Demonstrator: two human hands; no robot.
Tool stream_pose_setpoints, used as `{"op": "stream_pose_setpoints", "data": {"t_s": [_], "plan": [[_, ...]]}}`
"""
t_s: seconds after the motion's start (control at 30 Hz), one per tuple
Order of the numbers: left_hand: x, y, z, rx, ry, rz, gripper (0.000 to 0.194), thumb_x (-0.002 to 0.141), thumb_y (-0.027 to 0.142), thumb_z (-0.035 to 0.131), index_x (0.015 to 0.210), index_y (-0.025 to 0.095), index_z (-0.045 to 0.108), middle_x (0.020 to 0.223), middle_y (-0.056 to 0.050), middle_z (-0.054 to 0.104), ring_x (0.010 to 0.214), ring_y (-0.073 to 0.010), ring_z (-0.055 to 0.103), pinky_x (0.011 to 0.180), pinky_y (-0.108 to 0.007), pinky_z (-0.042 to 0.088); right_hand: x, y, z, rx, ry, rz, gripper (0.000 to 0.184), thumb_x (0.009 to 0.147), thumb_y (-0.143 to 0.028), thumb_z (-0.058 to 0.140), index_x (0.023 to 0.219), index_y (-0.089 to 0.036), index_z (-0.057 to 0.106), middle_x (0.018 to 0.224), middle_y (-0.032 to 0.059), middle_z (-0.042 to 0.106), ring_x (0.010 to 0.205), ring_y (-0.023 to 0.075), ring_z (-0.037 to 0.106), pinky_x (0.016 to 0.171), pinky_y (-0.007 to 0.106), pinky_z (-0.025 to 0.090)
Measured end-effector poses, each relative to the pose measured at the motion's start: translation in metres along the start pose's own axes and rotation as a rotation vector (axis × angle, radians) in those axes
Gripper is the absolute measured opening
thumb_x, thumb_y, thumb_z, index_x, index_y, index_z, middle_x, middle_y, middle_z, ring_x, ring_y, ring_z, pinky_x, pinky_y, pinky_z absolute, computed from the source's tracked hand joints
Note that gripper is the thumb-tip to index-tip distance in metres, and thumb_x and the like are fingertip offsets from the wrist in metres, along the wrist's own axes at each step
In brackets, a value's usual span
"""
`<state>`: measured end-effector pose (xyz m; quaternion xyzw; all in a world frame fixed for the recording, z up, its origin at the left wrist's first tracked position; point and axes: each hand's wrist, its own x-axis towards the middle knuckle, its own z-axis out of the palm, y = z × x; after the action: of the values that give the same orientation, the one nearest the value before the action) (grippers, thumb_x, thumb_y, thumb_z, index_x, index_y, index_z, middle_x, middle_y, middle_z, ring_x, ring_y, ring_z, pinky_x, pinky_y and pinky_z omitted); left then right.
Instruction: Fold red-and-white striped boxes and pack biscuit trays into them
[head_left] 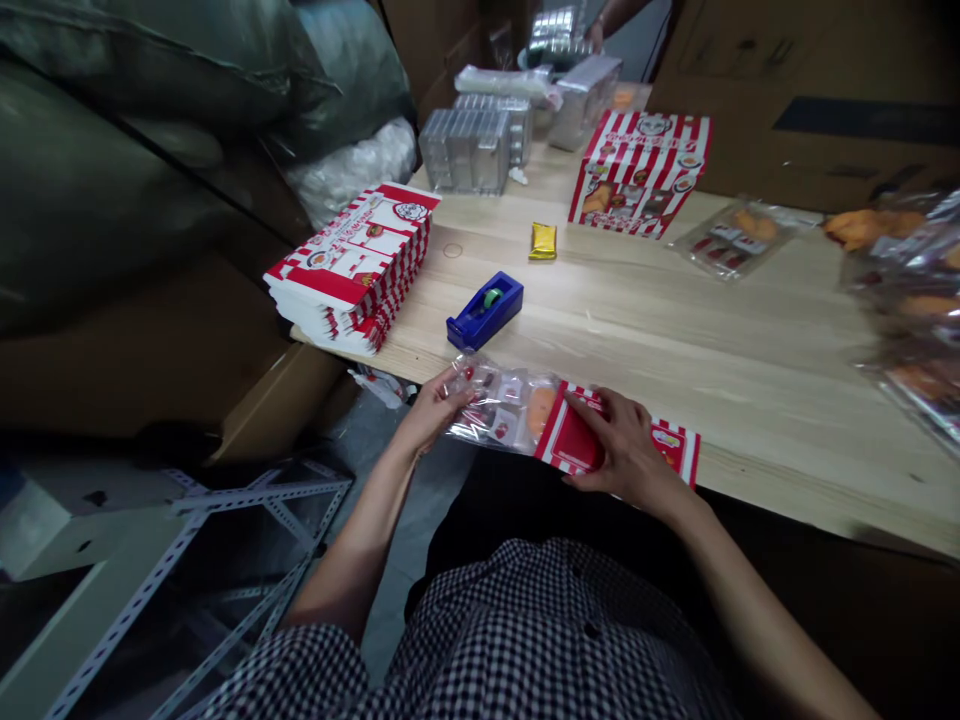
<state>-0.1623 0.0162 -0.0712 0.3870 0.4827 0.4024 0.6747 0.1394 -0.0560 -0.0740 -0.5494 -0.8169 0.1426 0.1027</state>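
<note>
At the table's front edge my left hand (436,408) pinches the outer end of a clear plastic bag (495,405) with small printed pieces and an orange item inside. The bag's other end meets the open end of a red-and-white striped box (570,435); part of the bag seems to be inside it. My right hand (626,445) is wrapped over that box, thumb on the near side and fingers across its top. Just beyond the bag stands a blue tape dispenser (486,310) with a green roll.
A stack of flat striped cartons (352,260) lies on the left. Further back are a gold packet (543,241), an upright striped box (641,175) and clear plastic cases (469,150). Filled bags (911,290) pile up at right. Another person's hand (596,35) shows at the back.
</note>
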Motion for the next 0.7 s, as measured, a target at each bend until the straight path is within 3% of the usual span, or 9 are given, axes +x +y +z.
{"op": "stream_pose_setpoints", "data": {"t_s": [0.17, 0.33, 0.5, 0.6, 0.7], "plan": [[0.008, 0.022, -0.008, 0.137, -0.048, 0.046, 0.059, 0.07, 0.027, 0.081, 0.126, 0.019, 0.067, 0.106, -0.008, 0.075, 0.073, -0.0169, 0.069, 0.063, -0.028, 0.059, 0.0, -0.002, -0.003, 0.02, -0.012, 0.015, 0.106, 0.067, -0.05, 0.08, 0.155, -0.03, 0.025, 0.151, 0.0189, 0.029, 0.138, 0.043, 0.031, 0.112, 0.062, 0.026], [0.016, 0.012, 0.019, 0.142, -0.168, 0.021, 0.059, 0.072, 0.029, 0.08, 0.128, 0.02, 0.066, 0.112, -0.01, 0.074, 0.085, -0.0211, 0.071, 0.07, -0.029, 0.058, 0.002, -0.003, -0.002, 0.021, -0.036, -0.041, 0.106, 0.065, -0.048, 0.081, 0.155, -0.027, 0.028, 0.15, 0.0201, 0.032, 0.139, 0.0429, 0.029, 0.112, 0.061, 0.026], [0.01, -0.021, 0.045, 0.235, 0.029, 0.153, 0.052, 0.083, 0.036, 0.071, 0.13, 0.018, 0.061, 0.117, -0.009, 0.072, 0.102, -0.0239, 0.068, 0.087, -0.034, 0.056, 0.001, 0.003, 0.0, 0.002, 0.007, 0.024, 0.104, 0.066, -0.049, 0.082, 0.154, -0.025, 0.032, 0.149, 0.0221, 0.031, 0.136, 0.0445, 0.033, 0.111, 0.062, 0.025], [0.001, -0.022, 0.037, 0.37, 0.07, 0.206, 0.054, 0.084, 0.038, 0.071, 0.133, 0.019, 0.059, 0.119, -0.009, 0.071, 0.105, -0.0237, 0.067, 0.094, -0.036, 0.053, 0.0, 0.008, 0.0, 0.013, 0.0, 0.016, 0.105, 0.066, -0.052, 0.082, 0.154, -0.026, 0.032, 0.148, 0.0219, 0.03, 0.137, 0.044, 0.032, 0.112, 0.062, 0.025], [-0.005, -0.011, 0.02, 0.424, 0.106, 0.21, 0.052, 0.085, 0.04, 0.069, 0.131, 0.017, 0.062, 0.115, -0.01, 0.073, 0.099, -0.0235, 0.069, 0.09, -0.036, 0.054, -0.001, 0.008, 0.001, 0.042, 0.017, 0.019, 0.104, 0.066, -0.051, 0.083, 0.153, -0.026, 0.033, 0.149, 0.0215, 0.03, 0.137, 0.0434, 0.033, 0.112, 0.061, 0.025]]}}
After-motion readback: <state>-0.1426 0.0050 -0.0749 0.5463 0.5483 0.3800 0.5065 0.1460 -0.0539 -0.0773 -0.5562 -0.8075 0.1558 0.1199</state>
